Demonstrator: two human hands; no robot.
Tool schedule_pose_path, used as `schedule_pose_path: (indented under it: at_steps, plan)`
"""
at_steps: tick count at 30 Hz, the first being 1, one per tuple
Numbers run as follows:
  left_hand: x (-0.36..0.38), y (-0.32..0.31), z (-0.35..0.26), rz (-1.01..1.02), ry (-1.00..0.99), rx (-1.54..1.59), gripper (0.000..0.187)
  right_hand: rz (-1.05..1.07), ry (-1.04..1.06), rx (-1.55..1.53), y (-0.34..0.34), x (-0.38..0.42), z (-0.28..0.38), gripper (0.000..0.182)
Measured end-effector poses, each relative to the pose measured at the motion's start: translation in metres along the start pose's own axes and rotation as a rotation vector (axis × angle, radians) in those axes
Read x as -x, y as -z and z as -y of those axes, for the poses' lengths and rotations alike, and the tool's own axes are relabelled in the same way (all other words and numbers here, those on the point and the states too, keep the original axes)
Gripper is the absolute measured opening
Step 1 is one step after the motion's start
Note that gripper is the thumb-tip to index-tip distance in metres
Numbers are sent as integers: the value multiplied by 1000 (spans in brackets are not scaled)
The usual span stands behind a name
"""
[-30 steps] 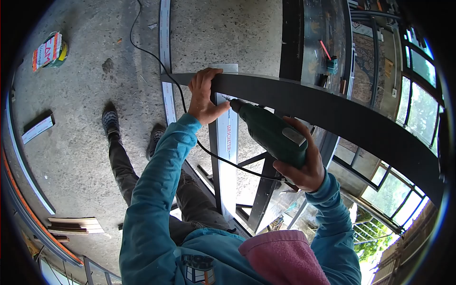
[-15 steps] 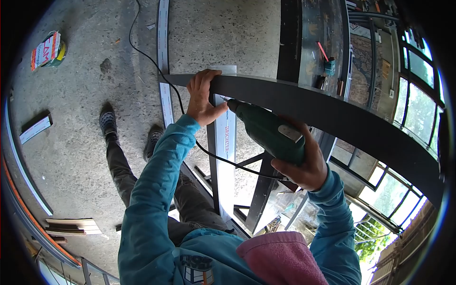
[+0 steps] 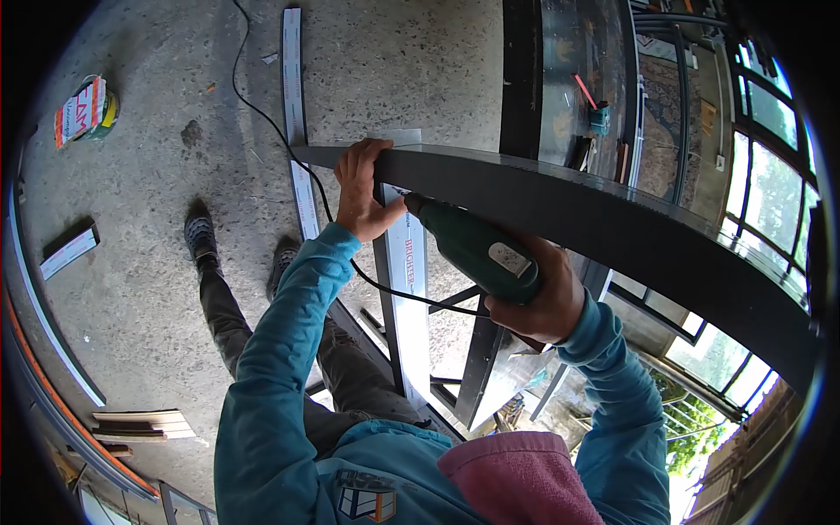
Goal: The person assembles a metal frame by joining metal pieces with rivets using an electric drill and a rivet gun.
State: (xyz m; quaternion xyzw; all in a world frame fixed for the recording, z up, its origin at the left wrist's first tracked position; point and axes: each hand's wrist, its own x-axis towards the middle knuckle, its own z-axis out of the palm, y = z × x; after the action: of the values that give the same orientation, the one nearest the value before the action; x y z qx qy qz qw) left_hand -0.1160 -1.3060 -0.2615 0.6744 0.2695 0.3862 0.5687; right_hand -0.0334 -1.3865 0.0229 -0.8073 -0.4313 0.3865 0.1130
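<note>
Nearest the camera, the right hand (image 3: 534,302) wraps tight around the rear of a green electric drill (image 3: 468,245), fingers closed on its body, with a black cord (image 3: 394,289) trailing from under the grip down and left past the teal sleeve. The drill's long axis runs from that hand up and to the left, its nose meeting the lower face of a dark metal profile (image 3: 560,206) just beside the left hand. The left hand (image 3: 360,194) is the closer of the two to the contact point: its fingers curl over the profile's top edge and its thumb sits right next to the drill tip. The profile itself stretches from that hand far off to the right. Beneath, a white labelled strip (image 3: 409,262) stands upright, and farther down lies the concrete floor (image 3: 149,219).
</note>
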Motion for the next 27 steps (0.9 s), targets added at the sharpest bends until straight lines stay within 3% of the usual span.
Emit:
schedule_pose_path:
  at_steps: [4, 13, 16, 19, 27]
  plan:
    - [-1, 1, -1, 21, 8, -54, 81, 91, 36, 38, 2, -5, 5, 76]
    - [-1, -1, -3, 6, 3, -19, 81, 84, 111, 63, 2, -5, 2, 77]
    - [-1, -1, -4, 0, -3, -19, 81, 112, 40, 39, 1, -6, 9, 76]
    - [-2, -2, -5, -12, -14, -11, 81, 21, 125, 36, -5, -5, 6, 77]
    - [-2, 5, -5, 61, -20, -70, 83, 30, 119, 30, -5, -6, 9, 76]
